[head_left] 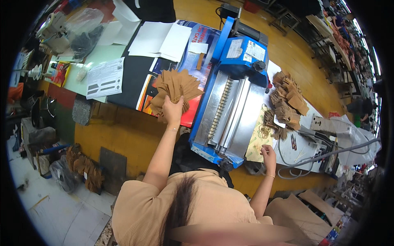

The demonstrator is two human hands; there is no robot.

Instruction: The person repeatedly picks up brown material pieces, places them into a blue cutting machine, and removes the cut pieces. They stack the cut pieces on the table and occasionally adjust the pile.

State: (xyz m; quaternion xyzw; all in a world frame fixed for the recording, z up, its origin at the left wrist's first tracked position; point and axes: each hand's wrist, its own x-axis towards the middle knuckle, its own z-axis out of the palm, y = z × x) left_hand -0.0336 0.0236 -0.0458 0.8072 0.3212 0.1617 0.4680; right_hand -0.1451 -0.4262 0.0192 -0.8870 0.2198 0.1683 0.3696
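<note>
My left hand [173,109] is closed on a fanned stack of brown leather pieces [176,84], thumb on top, over the colourful sheet left of the machine. To the right of the stack stands a blue roller machine [240,53] with a steel roller [236,112] and a row of rings on a shaft [220,108]. My right hand [269,158] is off the machine's right side, at the table's near edge, fingers loosely bent and apart with nothing visible in them. Beyond it, rubber bands [264,131] lie on a yellow patterned sheet [255,151].
Bundles of brown leather pieces [289,100] are piled right of the machine. White papers [158,39] and a printed form [105,78] lie to the left. A grey cable [328,153] loops over the right table. More brown pieces [86,168] sit low on the left.
</note>
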